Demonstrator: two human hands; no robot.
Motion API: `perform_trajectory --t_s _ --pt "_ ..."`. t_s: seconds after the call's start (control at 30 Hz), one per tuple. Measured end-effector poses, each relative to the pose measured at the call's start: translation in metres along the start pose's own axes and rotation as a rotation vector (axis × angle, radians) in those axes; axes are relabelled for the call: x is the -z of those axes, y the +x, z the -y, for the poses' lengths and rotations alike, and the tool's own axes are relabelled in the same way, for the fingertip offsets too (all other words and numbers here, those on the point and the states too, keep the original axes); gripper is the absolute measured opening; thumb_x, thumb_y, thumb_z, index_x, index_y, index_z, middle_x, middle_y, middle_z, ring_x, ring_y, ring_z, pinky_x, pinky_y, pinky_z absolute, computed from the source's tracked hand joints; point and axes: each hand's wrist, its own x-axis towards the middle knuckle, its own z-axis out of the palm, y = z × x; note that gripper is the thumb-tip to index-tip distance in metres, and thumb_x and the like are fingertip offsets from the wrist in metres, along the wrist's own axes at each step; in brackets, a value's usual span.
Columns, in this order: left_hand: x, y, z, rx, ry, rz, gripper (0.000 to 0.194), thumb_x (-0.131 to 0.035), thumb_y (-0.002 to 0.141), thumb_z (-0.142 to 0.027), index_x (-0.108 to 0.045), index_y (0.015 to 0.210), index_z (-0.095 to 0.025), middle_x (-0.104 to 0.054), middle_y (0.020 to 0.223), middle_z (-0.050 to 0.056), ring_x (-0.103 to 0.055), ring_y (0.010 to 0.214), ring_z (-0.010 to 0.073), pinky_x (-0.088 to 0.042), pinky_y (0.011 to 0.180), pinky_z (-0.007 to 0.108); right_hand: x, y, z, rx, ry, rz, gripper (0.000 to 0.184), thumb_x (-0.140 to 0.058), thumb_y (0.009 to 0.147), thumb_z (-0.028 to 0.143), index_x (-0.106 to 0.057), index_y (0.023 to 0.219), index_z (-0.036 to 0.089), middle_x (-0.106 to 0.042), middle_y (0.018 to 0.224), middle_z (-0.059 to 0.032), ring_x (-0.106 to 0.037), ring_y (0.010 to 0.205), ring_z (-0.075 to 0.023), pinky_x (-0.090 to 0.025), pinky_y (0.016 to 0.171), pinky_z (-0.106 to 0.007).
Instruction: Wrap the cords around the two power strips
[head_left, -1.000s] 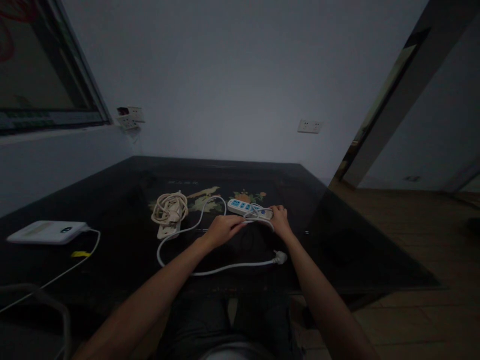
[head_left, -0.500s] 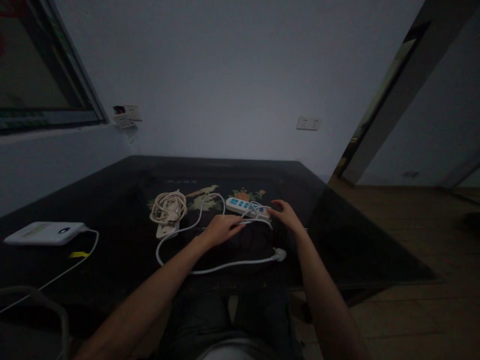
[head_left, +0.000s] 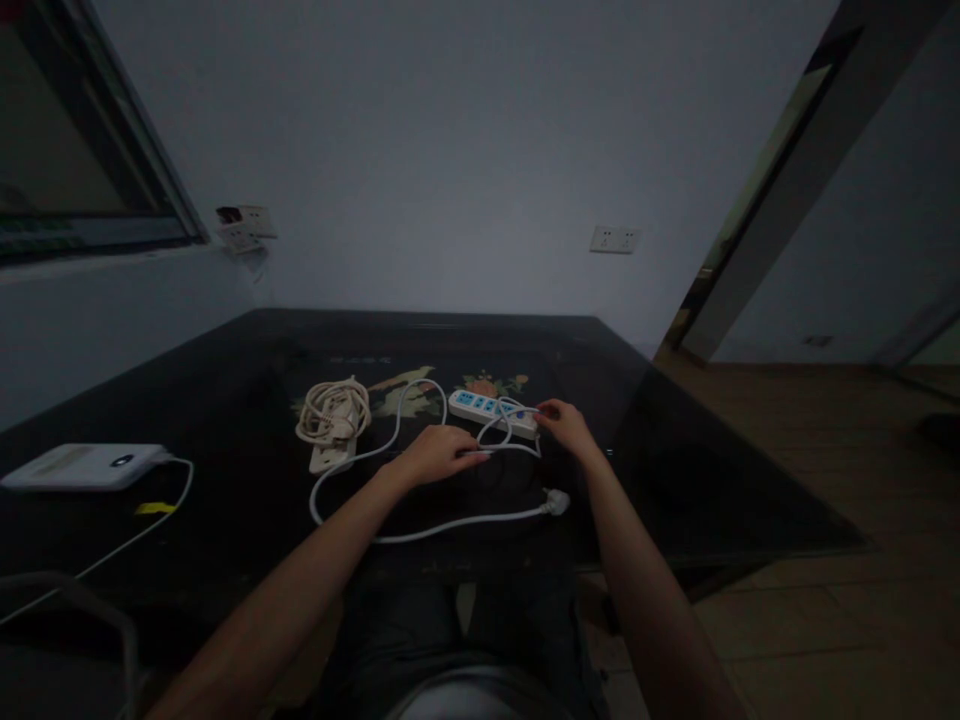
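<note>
A white power strip with blue sockets (head_left: 469, 402) lies on the dark table, with loops of its white cord (head_left: 510, 447) over its right part. My left hand (head_left: 442, 452) pinches the cord just in front of the strip. At the strip's right end, my right hand (head_left: 564, 424) has its thumb and fingers closed on the cord where it crosses there. The rest of the cord runs left in a wide curve and comes back along the front to a white plug (head_left: 555, 502).
Left of my hands sits a second power strip (head_left: 330, 457) under its coiled beige cord (head_left: 334, 412). A white device (head_left: 90, 466) with a thin cable and a yellow tag (head_left: 155, 508) lie farther left. Behind the table (head_left: 712, 490) stands a wall with a socket (head_left: 613, 240).
My right hand's fingers have closed in on the cord at the strip's right end. My left hand stays on the cord, and the view has shifted slightly.
</note>
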Motion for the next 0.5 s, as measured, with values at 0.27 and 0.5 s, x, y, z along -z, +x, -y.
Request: perform_trajectory --t_s 0.27,0.5 --pt "0.008 0.000 0.010 0.272 -0.089 -0.229 0.037 -0.035 0.094 -0.036 -0.063 0.079 -0.017 -0.066 0.078 0.005 -0.060 0.075 0.0166 -0.039 0.066 0.025 0.009 0.000 0.005 -0.006 0.030 -0.088 0.018 -0.058 0.076 0.029 -0.069 0.082 0.016 -0.069 0.081 -0.0062 -0.062 0.074 -0.0172 -0.045 0.069 -0.027" --pt "0.014 0.000 0.011 0.323 -0.105 -0.289 0.030 -0.040 0.092 -0.030 -0.064 0.079 -0.018 -0.067 0.077 0.004 -0.060 0.072 0.0172 -0.038 0.064 0.026 0.030 -0.025 0.045 0.106 0.240 -0.121 0.028 -0.055 0.078 0.037 -0.066 0.086 0.013 -0.069 0.080 -0.0080 -0.061 0.069 -0.0178 -0.047 0.065 -0.028"
